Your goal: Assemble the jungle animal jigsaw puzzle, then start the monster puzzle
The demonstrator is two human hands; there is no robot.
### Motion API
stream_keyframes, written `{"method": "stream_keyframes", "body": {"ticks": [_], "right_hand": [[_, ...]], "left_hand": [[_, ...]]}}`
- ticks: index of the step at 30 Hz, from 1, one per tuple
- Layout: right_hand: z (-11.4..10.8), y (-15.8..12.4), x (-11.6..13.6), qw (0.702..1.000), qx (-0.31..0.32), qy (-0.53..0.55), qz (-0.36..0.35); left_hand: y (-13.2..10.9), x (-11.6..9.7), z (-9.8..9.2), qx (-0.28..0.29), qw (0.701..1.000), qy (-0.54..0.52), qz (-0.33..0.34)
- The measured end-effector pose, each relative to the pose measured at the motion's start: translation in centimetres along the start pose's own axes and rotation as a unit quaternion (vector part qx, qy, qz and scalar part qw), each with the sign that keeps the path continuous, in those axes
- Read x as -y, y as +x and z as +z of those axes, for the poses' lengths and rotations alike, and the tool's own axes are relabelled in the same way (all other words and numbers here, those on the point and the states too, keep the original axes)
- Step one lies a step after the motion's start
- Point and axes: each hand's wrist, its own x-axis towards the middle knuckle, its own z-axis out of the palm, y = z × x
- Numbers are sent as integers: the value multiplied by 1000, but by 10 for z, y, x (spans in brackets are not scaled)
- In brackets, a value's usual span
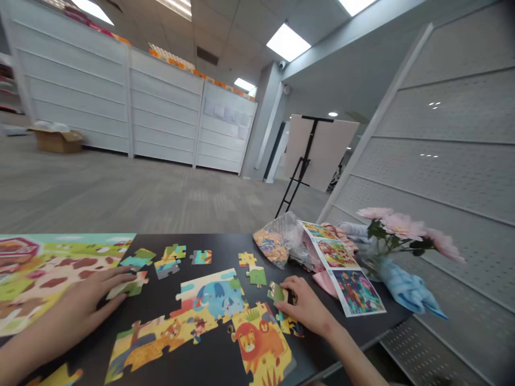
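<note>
A partly joined jigsaw (209, 321) with an elephant, a lion and a giraffe lies on the black table (225, 244). My right hand (308, 308) rests at its right edge, fingers pinched on a green puzzle piece (277, 292). My left hand (86, 300) lies flat with fingers stretched over a pale green piece (131, 287) beside a finished farm puzzle (44, 268). Several loose pieces (173, 257) lie beyond the hands, two more (253, 268) nearer the middle.
A clear bag of pieces (277, 238), a picture sheet (341, 268) and a vase of pink flowers (398, 230) on blue cloth stand at the table's right end. Beyond are grey carpet, an easel (306, 155), white panels and a cardboard box (56, 139).
</note>
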Motion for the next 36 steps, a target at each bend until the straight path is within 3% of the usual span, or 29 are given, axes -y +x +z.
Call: {"method": "stream_keyframes", "body": {"ticks": [5,7,9,11,17,20,25,36], "right_hand": [[14,9,-12,998,5,50,26],[18,24,-14,993,-29,113,15],[23,41,0,981,-63,184,-11],[32,55,36,967,-48,244,-44],[97,90,193,923,160,314,-155],[136,110,232,914,193,305,-184],[170,126,235,910,219,277,-217],[176,122,236,922,184,191,-281]], "left_hand": [[5,-67,-29,10,1000,-13,-18],[4,-80,-36,8,1000,-8,-25],[2,-87,-41,8,999,-8,-30],[-1,-90,-44,11,999,-14,-37],[-6,-93,-43,50,997,-31,-48],[-11,-93,-40,67,996,-37,-51],[-22,-91,-37,77,993,-48,-73],[-13,-99,-37,87,993,-35,-75]]}}
